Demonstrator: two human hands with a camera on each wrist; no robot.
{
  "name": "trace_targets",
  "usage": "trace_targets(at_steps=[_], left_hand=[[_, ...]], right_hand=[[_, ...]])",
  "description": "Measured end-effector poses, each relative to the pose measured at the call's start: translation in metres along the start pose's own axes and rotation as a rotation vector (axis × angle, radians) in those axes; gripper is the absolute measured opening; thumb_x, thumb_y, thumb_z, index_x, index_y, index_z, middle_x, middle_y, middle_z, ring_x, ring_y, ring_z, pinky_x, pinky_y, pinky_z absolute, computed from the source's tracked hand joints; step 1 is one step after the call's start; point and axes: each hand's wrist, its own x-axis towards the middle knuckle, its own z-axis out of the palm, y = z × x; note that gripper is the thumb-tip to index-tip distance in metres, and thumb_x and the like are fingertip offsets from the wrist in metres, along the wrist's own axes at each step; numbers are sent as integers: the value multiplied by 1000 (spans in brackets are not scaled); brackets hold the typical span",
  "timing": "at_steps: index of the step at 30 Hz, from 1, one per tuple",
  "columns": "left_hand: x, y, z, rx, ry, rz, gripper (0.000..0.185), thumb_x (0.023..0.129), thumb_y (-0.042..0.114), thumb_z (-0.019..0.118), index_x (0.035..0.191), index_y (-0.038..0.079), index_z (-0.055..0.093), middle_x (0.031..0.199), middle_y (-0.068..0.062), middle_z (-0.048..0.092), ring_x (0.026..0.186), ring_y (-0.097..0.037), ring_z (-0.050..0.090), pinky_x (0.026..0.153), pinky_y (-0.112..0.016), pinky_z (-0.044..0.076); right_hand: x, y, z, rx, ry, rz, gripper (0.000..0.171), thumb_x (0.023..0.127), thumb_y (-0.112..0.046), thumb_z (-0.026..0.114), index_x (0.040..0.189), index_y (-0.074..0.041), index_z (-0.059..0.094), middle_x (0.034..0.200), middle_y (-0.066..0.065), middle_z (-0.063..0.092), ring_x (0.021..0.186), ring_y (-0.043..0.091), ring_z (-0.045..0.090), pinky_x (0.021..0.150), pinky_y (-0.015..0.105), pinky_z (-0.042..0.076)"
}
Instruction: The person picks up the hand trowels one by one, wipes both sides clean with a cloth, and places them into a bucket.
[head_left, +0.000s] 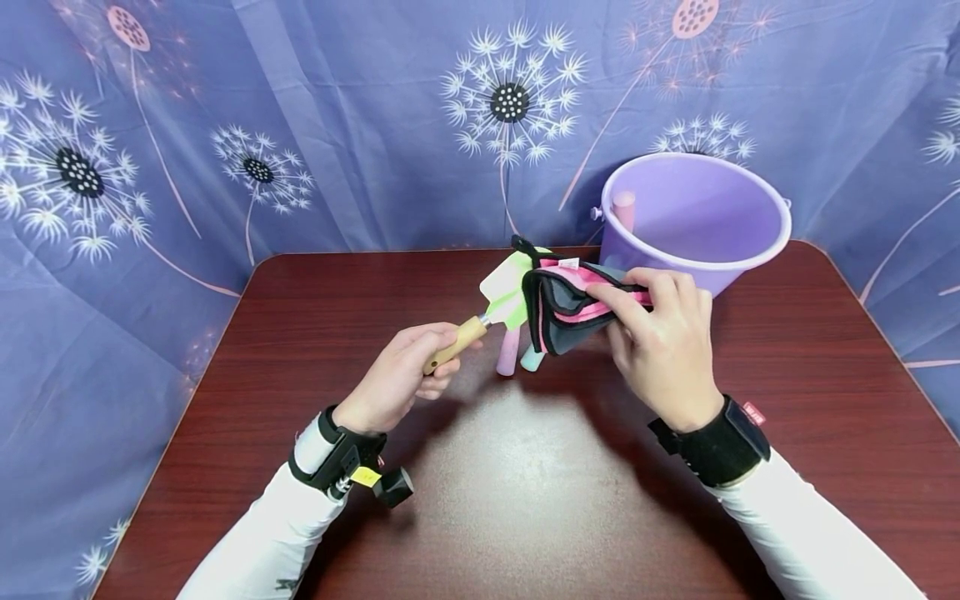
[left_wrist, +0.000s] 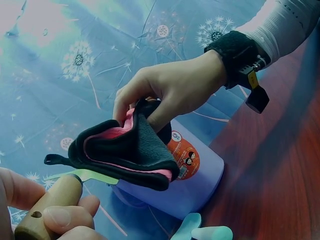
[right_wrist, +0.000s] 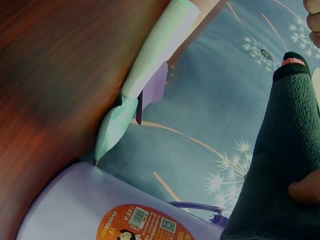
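A blue cloth printed with dandelion heads (head_left: 510, 100) hangs behind a dark red-brown wooden worktop (head_left: 525, 483). The left hand (head_left: 401, 375) is curled round the wooden handle of a small trowel with a pale green blade (head_left: 504, 293), held in the air with its blade pointing at the right hand. The right hand (head_left: 663, 346) pinches a dark grey fleece pouch trimmed in pink (head_left: 570, 304), its mouth gaping toward the blade. Just beyond the right hand a lilac plastic bucket (head_left: 697, 221) lies tilted, a pink handle inside it. Below the pouch, between the hands, lie a pink and a mint tool handle (head_left: 517, 354). The soft mouth could fold shut or the blade snag the trim, since only one pinch holds it open.
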Motion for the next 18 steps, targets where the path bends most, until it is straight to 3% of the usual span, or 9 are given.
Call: trace_targets(at_steps=[4, 9, 18], left_hand=[[0, -1, 0, -2, -2, 2, 30, 109, 17, 43, 114, -4, 64, 72, -1, 38, 55, -8, 29, 49, -21, 19], [1, -1, 0, 35, 17, 12, 30, 108, 17, 45, 115, -4, 65, 71, -2, 39, 55, -9, 29, 49, -21, 20], [-1, -2, 5, 289, 98, 75, 25, 107, 15, 49, 108, 0, 69, 68, -2, 41, 54, -11, 32, 48, -23, 24]], right_hand=[[1, 2, -2, -4, -3, 49, 42, 92, -8, 58, 128, -18, 77, 115, 23, 60, 98, 49, 50, 72, 63, 28], [2, 3, -3, 14, -13, 90, 42, 91, -11, 57, 127, -16, 78, 111, 22, 59, 97, 48, 51, 72, 60, 28], [2, 1, -3, 68, -20, 144, 38, 90, -17, 59, 122, -12, 78, 105, 19, 61, 93, 43, 54, 70, 55, 28]])
